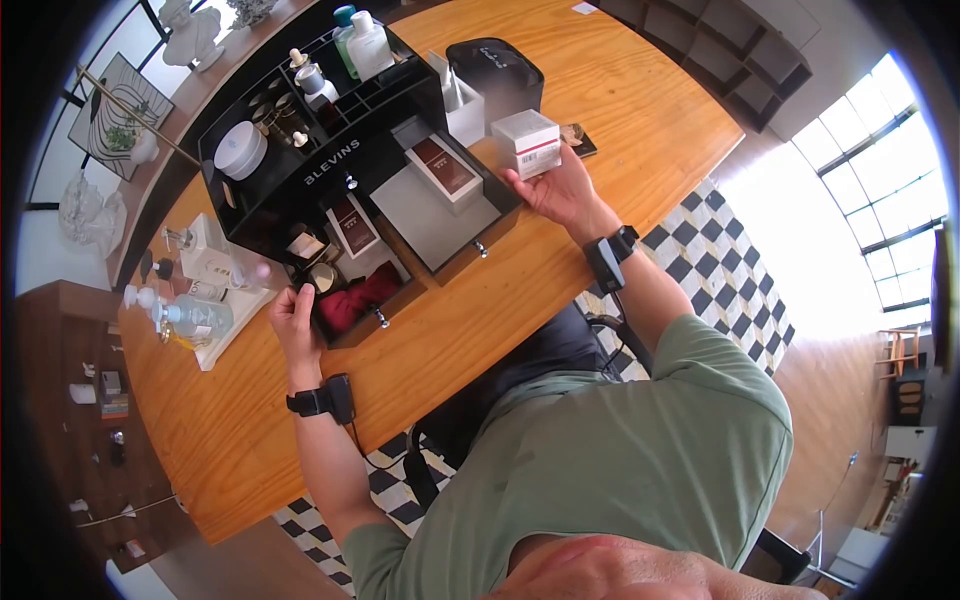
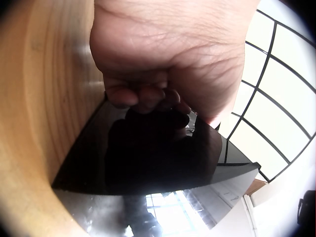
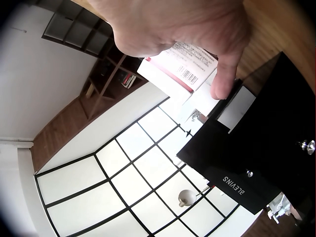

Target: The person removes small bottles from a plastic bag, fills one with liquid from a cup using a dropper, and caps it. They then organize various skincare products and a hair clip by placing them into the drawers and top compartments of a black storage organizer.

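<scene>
Holding the box in my right hand, just off the right drawer's outer side, so that's the near one; left hand grips the left drawer.

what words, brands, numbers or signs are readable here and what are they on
"BLEVINS": front of the black organizer.
White box in the right hand: a barcode; its small print is too tiny to read.
Brown-and-white boxes in the drawers: lettering too small.
Black pouch: pale lettering, too blurred to read.
Clear pump bottle: label too small.
</scene>
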`<control>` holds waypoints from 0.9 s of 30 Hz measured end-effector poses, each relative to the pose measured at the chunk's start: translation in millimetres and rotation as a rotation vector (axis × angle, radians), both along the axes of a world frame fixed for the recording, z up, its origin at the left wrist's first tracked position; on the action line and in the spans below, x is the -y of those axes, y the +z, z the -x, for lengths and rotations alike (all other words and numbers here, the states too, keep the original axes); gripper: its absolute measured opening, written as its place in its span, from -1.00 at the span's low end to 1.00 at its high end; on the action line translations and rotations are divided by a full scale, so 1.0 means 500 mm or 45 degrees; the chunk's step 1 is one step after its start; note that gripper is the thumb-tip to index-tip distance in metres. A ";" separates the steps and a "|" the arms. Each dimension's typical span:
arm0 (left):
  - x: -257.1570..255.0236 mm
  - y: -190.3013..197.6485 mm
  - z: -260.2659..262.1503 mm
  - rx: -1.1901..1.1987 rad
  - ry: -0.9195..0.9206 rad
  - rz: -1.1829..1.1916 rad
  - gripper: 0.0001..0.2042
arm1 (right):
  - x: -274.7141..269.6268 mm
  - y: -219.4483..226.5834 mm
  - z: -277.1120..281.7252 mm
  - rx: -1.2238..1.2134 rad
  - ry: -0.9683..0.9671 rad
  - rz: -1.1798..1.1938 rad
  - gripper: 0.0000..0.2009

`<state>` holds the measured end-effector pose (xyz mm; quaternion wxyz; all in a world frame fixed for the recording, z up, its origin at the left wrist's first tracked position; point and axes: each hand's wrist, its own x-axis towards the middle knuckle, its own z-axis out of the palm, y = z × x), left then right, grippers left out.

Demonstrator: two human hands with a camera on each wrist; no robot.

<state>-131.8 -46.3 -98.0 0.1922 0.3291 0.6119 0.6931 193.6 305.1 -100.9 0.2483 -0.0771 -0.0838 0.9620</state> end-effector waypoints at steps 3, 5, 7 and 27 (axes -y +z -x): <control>0.000 -0.002 0.002 -0.011 0.003 0.003 -0.54 | 0.004 0.008 0.005 -0.040 0.009 0.006 -0.39; -0.001 0.001 -0.001 -0.001 0.005 -0.008 -0.54 | 0.001 0.001 0.003 -0.064 0.043 -0.048 -0.40; -0.001 0.005 -0.004 -0.001 0.007 0.000 -0.54 | -0.001 -0.001 0.003 -0.087 0.079 -0.102 -0.41; -0.002 0.012 -0.009 0.003 0.042 0.011 -0.53 | 0.047 0.017 -0.086 0.550 -0.194 -0.232 -0.45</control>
